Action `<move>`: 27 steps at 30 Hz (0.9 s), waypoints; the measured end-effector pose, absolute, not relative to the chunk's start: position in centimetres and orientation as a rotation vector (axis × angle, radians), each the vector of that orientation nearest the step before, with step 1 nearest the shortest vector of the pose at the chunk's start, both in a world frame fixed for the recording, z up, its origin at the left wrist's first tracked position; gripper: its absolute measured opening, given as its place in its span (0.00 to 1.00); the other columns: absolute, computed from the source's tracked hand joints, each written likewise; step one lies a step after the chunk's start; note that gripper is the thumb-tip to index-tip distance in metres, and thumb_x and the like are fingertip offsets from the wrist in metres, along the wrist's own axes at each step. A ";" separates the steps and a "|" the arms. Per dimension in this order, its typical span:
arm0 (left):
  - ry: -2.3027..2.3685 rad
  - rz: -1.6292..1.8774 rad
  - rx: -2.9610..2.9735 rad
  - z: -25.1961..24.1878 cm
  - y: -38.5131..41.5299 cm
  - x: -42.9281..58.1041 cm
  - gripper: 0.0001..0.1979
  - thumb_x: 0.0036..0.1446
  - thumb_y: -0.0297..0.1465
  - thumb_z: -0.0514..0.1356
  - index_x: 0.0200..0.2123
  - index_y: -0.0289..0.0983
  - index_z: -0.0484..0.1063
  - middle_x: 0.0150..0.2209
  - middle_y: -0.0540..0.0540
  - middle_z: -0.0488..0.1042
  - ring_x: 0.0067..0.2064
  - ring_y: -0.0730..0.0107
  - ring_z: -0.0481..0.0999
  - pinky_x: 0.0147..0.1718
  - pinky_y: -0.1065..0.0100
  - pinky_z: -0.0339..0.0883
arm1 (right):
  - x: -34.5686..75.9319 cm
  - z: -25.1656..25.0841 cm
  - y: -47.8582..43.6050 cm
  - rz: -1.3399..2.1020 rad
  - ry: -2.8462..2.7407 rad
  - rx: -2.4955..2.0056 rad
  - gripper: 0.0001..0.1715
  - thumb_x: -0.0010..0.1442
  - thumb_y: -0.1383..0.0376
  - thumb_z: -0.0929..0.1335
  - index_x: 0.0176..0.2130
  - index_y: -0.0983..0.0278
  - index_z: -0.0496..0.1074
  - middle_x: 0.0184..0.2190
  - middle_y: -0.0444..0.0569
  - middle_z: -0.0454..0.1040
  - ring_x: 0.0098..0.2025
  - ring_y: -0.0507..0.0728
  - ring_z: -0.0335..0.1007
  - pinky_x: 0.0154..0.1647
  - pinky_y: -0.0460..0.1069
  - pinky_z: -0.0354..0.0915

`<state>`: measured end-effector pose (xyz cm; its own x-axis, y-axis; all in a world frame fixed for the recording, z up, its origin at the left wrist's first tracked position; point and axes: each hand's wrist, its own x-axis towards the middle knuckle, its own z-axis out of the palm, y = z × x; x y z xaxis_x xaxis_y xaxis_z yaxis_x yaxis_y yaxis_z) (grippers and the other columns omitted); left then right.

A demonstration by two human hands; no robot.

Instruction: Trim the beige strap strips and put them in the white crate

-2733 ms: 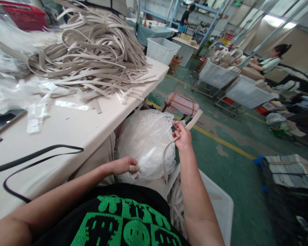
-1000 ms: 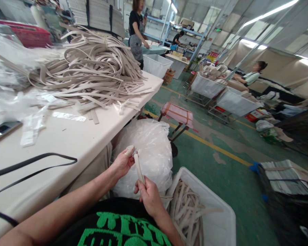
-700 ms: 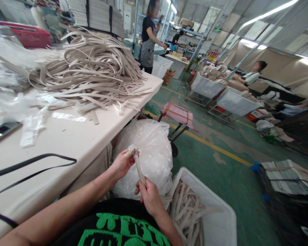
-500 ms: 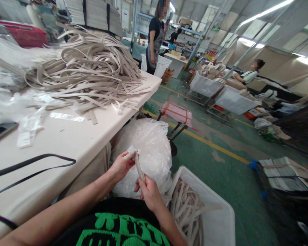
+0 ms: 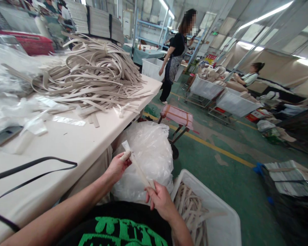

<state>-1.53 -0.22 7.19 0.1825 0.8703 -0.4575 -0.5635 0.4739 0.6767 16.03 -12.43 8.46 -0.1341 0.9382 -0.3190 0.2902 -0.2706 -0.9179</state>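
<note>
A narrow pale strap [image 5: 140, 171] stretches between my hands, above a bulging clear plastic bag. My left hand [image 5: 117, 168] pinches its upper end, where a small whitish flap [image 5: 125, 146] sticks up. A beige wrapping [image 5: 125, 156] shows at my left thumb; whether it is a finger cover or part of the strap, I cannot tell. My right hand [image 5: 159, 199] grips the lower end between thumb and fingers. To the right of my lap, a white bin [image 5: 220, 218] holds loose beige straps [image 5: 188, 208].
On the table [image 5: 74, 143] at left lie a heap of beige straps [image 5: 92, 75], crumpled plastic film, a phone [image 5: 7, 135] and a black cord [image 5: 36, 162]. The plastic bag [image 5: 149, 147] stands beside the table. A pink-topped stool [image 5: 177, 116] is ahead; a person [image 5: 178, 51] stands beyond it.
My right hand has moved down and right, away from my left, and more of the strap shows between them. The standing person has moved right.
</note>
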 end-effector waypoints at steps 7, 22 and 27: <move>0.752 0.837 0.605 7.8 -1.9 0.2 0.18 0.44 0.42 0.72 0.26 0.31 0.78 0.25 0.44 0.76 0.28 0.70 0.73 0.34 0.67 0.68 | 14.6 9.0 -9.9 1.203 -1.360 -1.539 0.23 0.67 0.48 0.60 0.37 0.64 0.67 0.24 0.42 0.73 0.17 0.49 0.67 0.22 0.44 0.62; 0.916 0.962 0.738 8.1 -0.5 -2.1 0.20 0.38 0.44 0.74 0.28 0.33 0.80 0.29 0.44 0.78 0.33 0.67 0.73 0.35 0.69 0.65 | 13.8 8.2 -9.7 1.299 -1.429 -1.487 0.26 0.67 0.48 0.59 0.39 0.66 0.71 0.25 0.46 0.76 0.21 0.51 0.71 0.26 0.45 0.64; 0.921 0.856 0.773 6.6 -1.2 -1.8 0.20 0.40 0.44 0.74 0.31 0.33 0.81 0.29 0.43 0.78 0.33 0.66 0.73 0.36 0.69 0.65 | 13.3 7.0 -10.3 1.254 -1.315 -1.601 0.27 0.67 0.47 0.58 0.38 0.66 0.70 0.20 0.44 0.73 0.17 0.51 0.68 0.20 0.44 0.61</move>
